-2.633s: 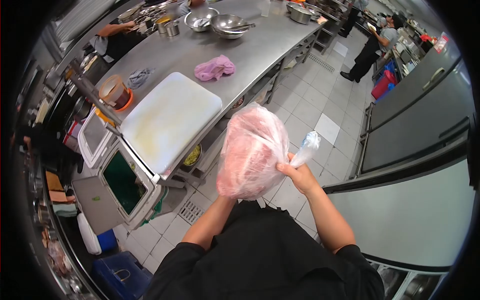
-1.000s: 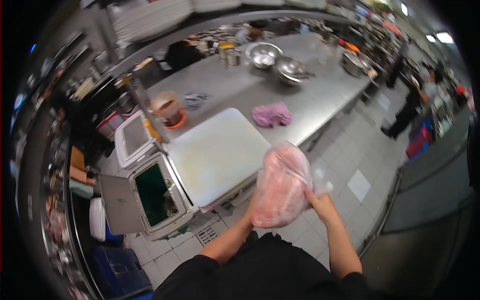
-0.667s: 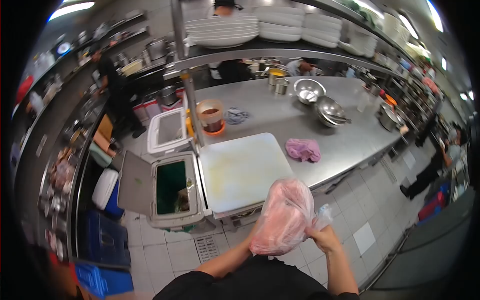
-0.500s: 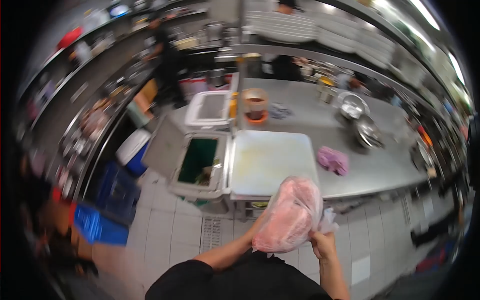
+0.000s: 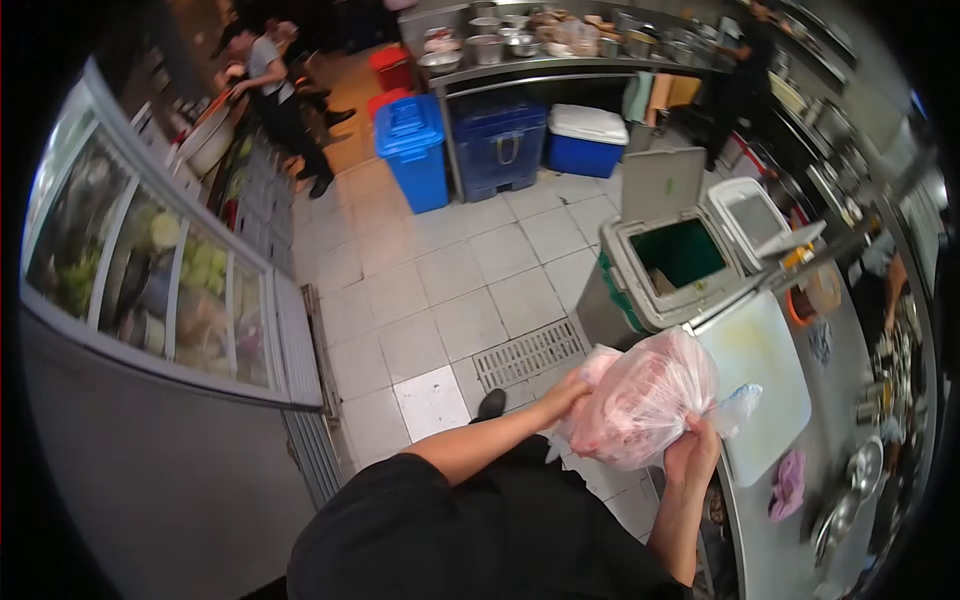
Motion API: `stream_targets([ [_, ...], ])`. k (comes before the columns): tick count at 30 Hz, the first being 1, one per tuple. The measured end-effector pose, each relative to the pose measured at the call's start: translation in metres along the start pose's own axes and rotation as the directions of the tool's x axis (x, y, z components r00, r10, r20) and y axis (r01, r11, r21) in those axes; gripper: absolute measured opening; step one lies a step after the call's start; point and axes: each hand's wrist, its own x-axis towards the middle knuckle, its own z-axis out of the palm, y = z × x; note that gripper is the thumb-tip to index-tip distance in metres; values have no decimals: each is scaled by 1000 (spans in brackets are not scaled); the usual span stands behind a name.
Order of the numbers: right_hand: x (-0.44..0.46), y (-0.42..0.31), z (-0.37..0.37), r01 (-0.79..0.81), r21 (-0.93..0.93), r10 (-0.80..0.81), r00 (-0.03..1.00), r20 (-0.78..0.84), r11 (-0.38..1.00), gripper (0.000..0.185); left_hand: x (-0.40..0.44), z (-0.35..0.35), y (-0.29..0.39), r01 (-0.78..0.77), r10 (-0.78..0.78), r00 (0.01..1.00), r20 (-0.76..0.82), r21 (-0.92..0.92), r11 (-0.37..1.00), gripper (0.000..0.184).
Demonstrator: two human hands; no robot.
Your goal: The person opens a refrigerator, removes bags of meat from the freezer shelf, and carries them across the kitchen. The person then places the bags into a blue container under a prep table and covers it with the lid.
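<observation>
A clear plastic bag of pink raw meat [image 5: 640,405] is held in front of my body, off the worktop. My left hand [image 5: 565,396] grips the bag's left side, its fingertips partly hidden behind the plastic. At the bag's gathered neck, my right hand [image 5: 692,452] is closed round the plastic, and the loose end sticks out beyond it. Just past the bag, at the worktop's near end, lies a white cutting board [image 5: 765,365] with a yellowish stain.
A grey bin [image 5: 640,240] with its lid raised stands beside the board. A glass-fronted fridge [image 5: 290,340] is at left. A floor drain [image 5: 528,354] lies ahead. Blue bins [image 5: 412,150] line the back, where people work. A pink cloth [image 5: 788,485] rests on the steel worktop [image 5: 745,520].
My view has turned left, bringing the fridge and open floor into sight and shifting the worktop to the right. Both hands still hold the bag of meat.
</observation>
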Motion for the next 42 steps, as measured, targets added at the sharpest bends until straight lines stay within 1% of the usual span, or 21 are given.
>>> stream_targets([
  [1, 11, 4, 5, -23, -18, 24, 999, 34, 1000, 58, -12, -11, 13, -90, 103, 989, -105, 125, 988, 62],
  [3, 28, 12, 15, -60, -40, 62, 995, 74, 997, 55, -41, -38, 41, -69, 59, 967, -246, -34, 997, 59],
  [5, 42, 27, 32, -70, -62, 76, 993, 93, 996, 52, -54, -104, 32, -60, 20, 943, -333, -110, 992, 57],
  [7, 61, 45, 51, -75, -89, 83, 993, 88, 993, 45, -88, -127, 68, -186, 105, 906, -409, -162, 969, 56],
  [9, 82, 67, 74, -6, -123, 13, 998, 61, 992, 37, -109, -160, 86, -221, 88, 818, -569, -169, 960, 56],
  [11, 100, 87, 95, -35, -219, 41, 999, 25, 975, 33, -122, -202, 88, -350, 145, 754, -641, -205, 914, 57],
  [13, 134, 109, 93, -15, -247, 20, 1000, 17, 969, 41, -128, -229, 108, -399, 154, 736, -659, -240, 885, 57],
  [14, 146, 114, 96, -6, -308, 9, 1000, 9, 951, 34, -128, -239, 118, -448, 156, 710, -687, -269, 853, 57],
  [15, 157, 121, 100, 2, -367, -2, 1000, 0, 930, 28, -126, -253, 129, -438, 154, 719, -677, -269, 858, 57],
  [19, 204, 136, 116, 57, -500, -58, 998, 15, 864, 27, -101, -295, 183, -425, 166, 743, -648, -266, 865, 57],
  [21, 222, 138, 134, 152, -682, -155, 986, 58, 715, 25, -79, -305, 209, -430, 202, 746, -634, -228, 873, 58],
  [24, 266, 146, 155, 163, -770, -141, 985, 95, 616, 23, -29, -321, 250, -438, 209, 755, -622, -241, 866, 56],
  [25, 283, 150, 159, 147, -775, -131, 988, 84, 615, 23, -10, -327, 264, -428, 194, 754, -627, -245, 870, 56],
  [27, 318, 162, 166, -7, -799, -11, 1000, -17, 601, 22, 34, -341, 286, -403, 151, 782, -604, -306, 863, 54],
  [29, 359, 182, 168, -77, -759, 45, 997, -62, 647, 21, 81, -356, 304, -397, 125, 811, -572, -379, 836, 52],
  [30, 383, 196, 171, -48, -711, 36, 999, -31, 702, 21, 106, -366, 314, -397, 121, 840, -530, -446, 802, 51],
  [32, 446, 231, 169, -14, -606, 39, 999, 28, 795, 20, 155, -378, 335, -392, 120, 834, -538, -425, 816, 52],
  [35, 511, 260, 199, -50, -674, 158, 982, 99, 737, 23, 218, -390, 365, -350, 65, 823, -565, -413, 841, 55],
  [36, 531, 263, 221, -59, -671, 163, 982, 92, 739, 23, 238, -385, 384, -332, 49, 834, -549, -429, 840, 56],
  [38, 566, 269, 268, -163, -634, 306, 944, 121, 756, 29, 280, -390, 408, -313, 46, 866, -498, -468, 826, 57],
  [42, 634, 269, 328, -209, -648, 370, 921, 121, 732, 30, 353, -401, 439, -268, 44, 921, -387, -547, 793, 54],
])
